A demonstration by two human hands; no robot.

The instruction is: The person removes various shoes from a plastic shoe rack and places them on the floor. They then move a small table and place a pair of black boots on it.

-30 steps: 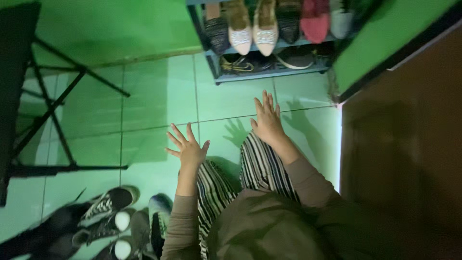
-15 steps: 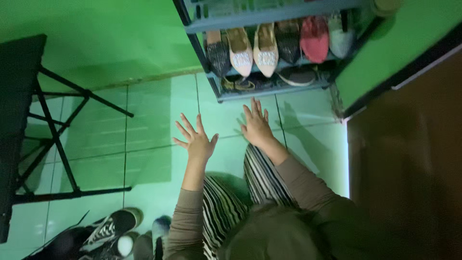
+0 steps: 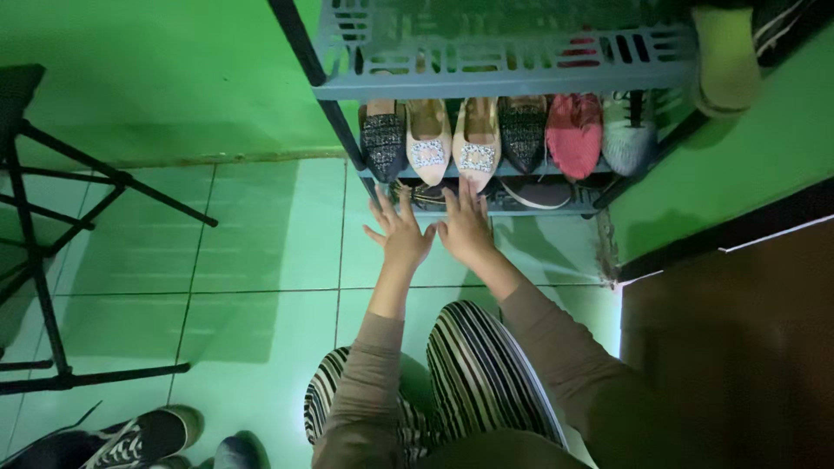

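My left hand and my right hand are stretched forward side by side, fingers spread, holding nothing. Both hover just in front of the lowest shelf of a blue-grey shoe rack. On the shelf above them stands a row of shoes: a dark patterned flat, a pair of beige flats with jewelled buckles, another dark flat, a red shoe and a pale sneaker. Dark shoes lie on the bottom shelf, partly hidden by my fingers.
Green tiled floor spreads to the left. A black folding stand occupies the left side. Black-and-white sneakers lie at the bottom left. A brown door fills the right; green wall behind. My striped trousers are below.
Both hands have moved forward and closer together, from over the bare floor to the foot of the shoe rack. The view has shifted towards the rack.
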